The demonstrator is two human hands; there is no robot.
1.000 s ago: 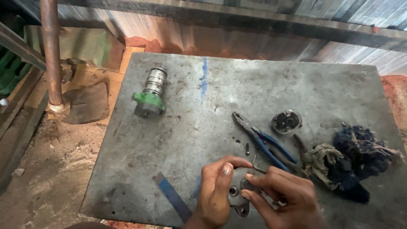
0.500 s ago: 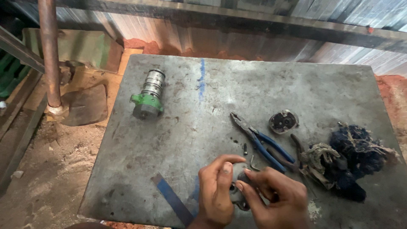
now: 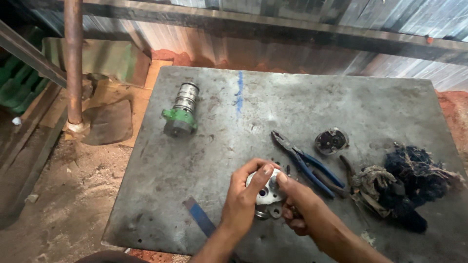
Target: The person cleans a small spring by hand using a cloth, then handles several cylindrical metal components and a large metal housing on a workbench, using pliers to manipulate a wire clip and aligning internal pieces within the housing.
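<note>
Left hand (image 3: 246, 195) and right hand (image 3: 297, 204) both clamped on a round metal plate (image 3: 267, 191). Held just above the desk (image 3: 292, 102). Blue-handled pliers (image 3: 307, 163) near the right hand.

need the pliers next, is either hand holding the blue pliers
No, the blue-handled pliers lie on the metal table while both hands hold a small metal plate.

Pliers (image 3: 307, 163) right of cylinder (image 3: 181, 115)

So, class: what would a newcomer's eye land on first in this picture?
Probably the two hands, left and right, low in the middle, gripping a pale metal plate with holes. Next, the green-based cylinder at the table's upper left, and blue-handled pliers right of the hands.
</note>
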